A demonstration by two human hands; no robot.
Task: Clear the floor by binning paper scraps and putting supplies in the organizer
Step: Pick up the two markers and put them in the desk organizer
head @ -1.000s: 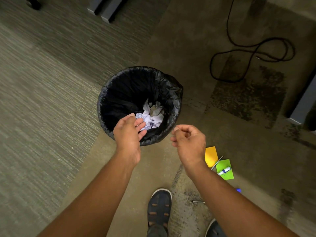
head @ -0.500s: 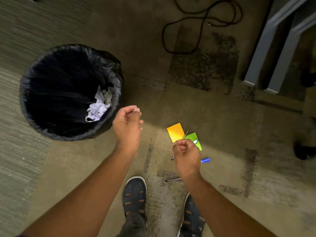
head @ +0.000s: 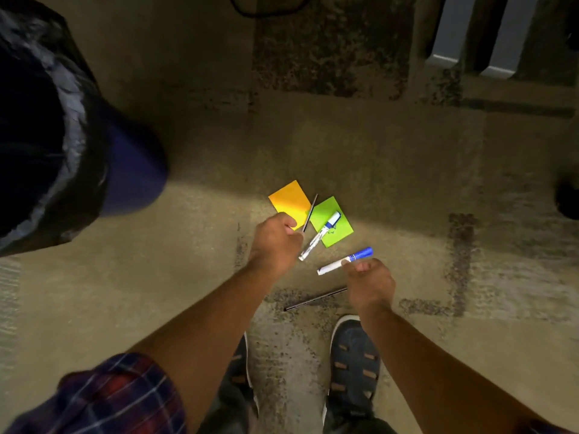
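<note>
A black-lined bin [head: 72, 151] stands at the left edge, its inside dark. On the floor ahead of me lie an orange note [head: 286, 198], a green note [head: 340, 228], a thin dark pencil [head: 310, 211] between them, and a white marker [head: 319, 236] across the green note. A blue-capped marker [head: 357, 255] and a second dark pencil [head: 313, 299] lie nearer my feet. My left hand [head: 275, 242] hovers curled by the orange note's corner, holding nothing. My right hand [head: 369, 281] hangs curled over the blue-capped marker's white end, also holding nothing. No organizer is in view.
A black cable [head: 266, 9] loops at the top edge. Grey furniture legs [head: 445, 57] stand at the upper right, and a dark object [head: 567, 198] sits at the right edge. My two shoes [head: 354, 355] are just below the supplies.
My left hand has left the bin's rim. The view swung right, putting the bin at the left edge, and both hands now hang over the notes and markers.
</note>
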